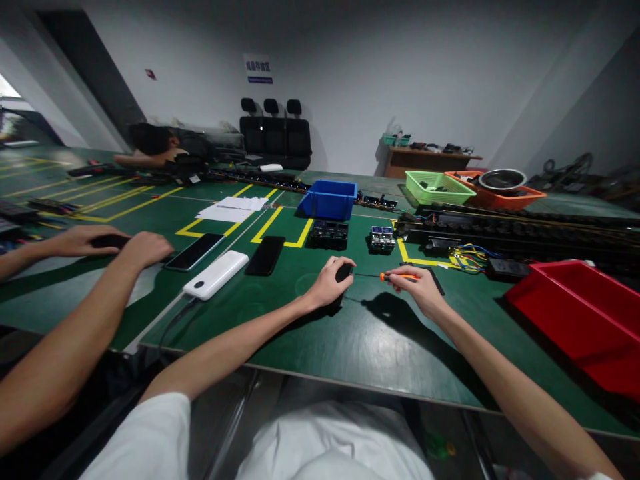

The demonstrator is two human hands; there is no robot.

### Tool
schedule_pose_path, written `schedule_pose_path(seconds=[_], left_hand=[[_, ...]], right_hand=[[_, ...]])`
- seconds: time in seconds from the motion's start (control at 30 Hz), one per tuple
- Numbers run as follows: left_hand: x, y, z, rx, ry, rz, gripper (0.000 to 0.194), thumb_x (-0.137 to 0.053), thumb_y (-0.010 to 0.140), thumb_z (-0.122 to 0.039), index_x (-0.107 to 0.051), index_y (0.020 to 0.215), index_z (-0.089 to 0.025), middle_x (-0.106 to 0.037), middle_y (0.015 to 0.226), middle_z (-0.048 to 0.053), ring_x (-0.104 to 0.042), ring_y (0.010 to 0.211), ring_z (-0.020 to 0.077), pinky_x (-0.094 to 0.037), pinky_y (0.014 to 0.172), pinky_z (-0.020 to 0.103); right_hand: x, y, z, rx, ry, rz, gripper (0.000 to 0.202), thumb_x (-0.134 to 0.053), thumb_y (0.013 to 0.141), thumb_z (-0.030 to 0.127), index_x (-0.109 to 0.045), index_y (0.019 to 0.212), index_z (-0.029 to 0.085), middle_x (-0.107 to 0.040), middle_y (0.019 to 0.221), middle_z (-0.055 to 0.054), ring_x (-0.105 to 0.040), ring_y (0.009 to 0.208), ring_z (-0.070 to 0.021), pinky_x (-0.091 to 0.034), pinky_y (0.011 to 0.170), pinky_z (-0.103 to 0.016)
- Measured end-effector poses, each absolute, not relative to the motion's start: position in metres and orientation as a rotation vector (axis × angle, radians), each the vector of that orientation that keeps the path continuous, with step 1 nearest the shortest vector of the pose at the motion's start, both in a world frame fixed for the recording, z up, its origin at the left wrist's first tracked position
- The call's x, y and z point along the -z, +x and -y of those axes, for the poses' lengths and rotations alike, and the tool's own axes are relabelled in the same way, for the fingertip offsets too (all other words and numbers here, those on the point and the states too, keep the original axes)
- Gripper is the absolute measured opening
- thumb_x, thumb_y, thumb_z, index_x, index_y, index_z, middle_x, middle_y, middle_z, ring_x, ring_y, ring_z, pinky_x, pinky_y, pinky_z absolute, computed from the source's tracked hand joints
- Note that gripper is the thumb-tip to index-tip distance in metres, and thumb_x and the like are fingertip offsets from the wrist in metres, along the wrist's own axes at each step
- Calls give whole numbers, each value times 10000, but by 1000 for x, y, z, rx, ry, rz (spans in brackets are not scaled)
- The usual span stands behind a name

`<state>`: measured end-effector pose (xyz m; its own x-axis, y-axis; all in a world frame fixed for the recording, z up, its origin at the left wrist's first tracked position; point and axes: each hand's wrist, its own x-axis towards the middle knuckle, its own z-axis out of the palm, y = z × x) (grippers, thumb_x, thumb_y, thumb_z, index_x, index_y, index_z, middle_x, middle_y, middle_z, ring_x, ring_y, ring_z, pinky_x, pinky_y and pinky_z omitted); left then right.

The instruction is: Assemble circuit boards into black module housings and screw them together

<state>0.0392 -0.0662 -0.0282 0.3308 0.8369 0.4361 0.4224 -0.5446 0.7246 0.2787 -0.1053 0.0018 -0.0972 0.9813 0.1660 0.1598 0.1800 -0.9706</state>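
Observation:
My left hand (pixel 326 285) is closed around a small black part (pixel 344 272) above the green table, its fingers covering most of it. In my right hand (pixel 417 288) is a screwdriver (pixel 387 277) with an orange handle, held nearly level. Its thin shaft points left toward the black part; whether the tip touches is too small to tell. A dark flat object (pixel 434 281) lies partly hidden behind my right hand. Beyond my hands stand a stack of black modules (pixel 329 235) and a smaller group of silver-and-black modules (pixel 382 239).
Left of my hands lie a black phone (pixel 266 256), a white power bank (pixel 216 275) with a cable, and another phone (pixel 196 252). A blue bin (pixel 327 200) stands behind, a red bin (pixel 583 320) at right. A co-worker's hands (pixel 145 250) are at far left.

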Motion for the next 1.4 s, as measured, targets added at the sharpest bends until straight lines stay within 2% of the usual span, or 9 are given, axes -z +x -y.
schedule_pose_path(seconds=[0.13, 0.27, 0.37, 0.53, 0.73, 0.8, 0.93, 1.13, 1.4], left_hand=[[27, 39, 68, -1119, 2113, -1094, 258, -559, 801, -212, -582, 1057, -226, -508, 1009, 25, -545, 935, 153, -444, 892, 304], [26, 38, 69, -1125, 2100, -1103, 255, -557, 804, -214, -583, 1057, -221, -505, 1008, 26, -544, 931, 152, -446, 888, 307], [26, 37, 67, -1117, 2099, -1118, 254, -560, 803, -218, -586, 1056, -222, -506, 1003, 28, -545, 931, 155, -445, 889, 311], [28, 37, 65, -1133, 2093, -1124, 247, -564, 803, -223, -592, 1049, -223, -515, 983, 24, -543, 920, 156, -444, 892, 311], [28, 36, 62, -1109, 2092, -1130, 238, -554, 811, -227, -591, 1046, -220, -519, 973, 23, -542, 912, 155, -440, 886, 309], [28, 37, 63, -1113, 2092, -1122, 239, -556, 810, -225, -590, 1046, -220, -521, 978, 24, -543, 916, 156, -440, 888, 309], [28, 38, 65, -1105, 2101, -1117, 247, -563, 807, -229, -588, 1052, -224, -518, 1001, 26, -546, 933, 158, -441, 903, 312], [26, 39, 69, -1106, 2111, -1096, 251, -559, 811, -226, -584, 1060, -227, -512, 1022, 28, -549, 953, 156, -440, 923, 314], [24, 40, 70, -1113, 2113, -1081, 259, -559, 804, -208, -585, 1061, -221, -513, 1029, 31, -546, 972, 157, -438, 930, 313]], right_hand=[[1, 284, 101, -1360, -1199, 1288, 481, -553, 805, 581, -684, 911, 130, -666, 706, -80, -566, 543, -132, -399, 457, -232], [3, 287, 99, -1259, -1314, 1418, 449, -606, 768, 575, -661, 749, 129, -477, 458, 22, -405, 402, -86, -245, 372, -210], [2, 287, 100, -1102, -1277, 1550, 385, -669, 732, 525, -658, 772, 142, -504, 522, 22, -406, 450, -83, -281, 412, -211], [0, 287, 101, -762, -1188, 1711, 334, -683, 740, 466, -689, 892, 169, -637, 751, -39, -548, 637, -148, -420, 567, -267], [-1, 285, 103, -591, -1017, 1851, 156, -683, 764, 349, -691, 736, 196, -602, 825, -48, -576, 804, -185, -454, 743, -317], [-1, 284, 104, -646, -1043, 1825, 177, -682, 762, 367, -684, 750, 191, -600, 839, -50, -569, 773, -174, -460, 702, -305], [3, 281, 102, -892, -1204, 1669, 363, -609, 805, 482, -633, 1024, 193, -591, 748, -12, -477, 539, -106, -379, 482, -233], [6, 279, 101, -811, -1317, 1670, 433, -521, 835, 562, -646, 748, 157, -531, 574, 4, -433, 499, -104, -308, 460, -231], [4, 277, 102, -813, -1254, 1494, 363, -716, 688, 506, -637, 811, 174, -608, 713, -19, -492, 586, -123, -356, 510, -240]])
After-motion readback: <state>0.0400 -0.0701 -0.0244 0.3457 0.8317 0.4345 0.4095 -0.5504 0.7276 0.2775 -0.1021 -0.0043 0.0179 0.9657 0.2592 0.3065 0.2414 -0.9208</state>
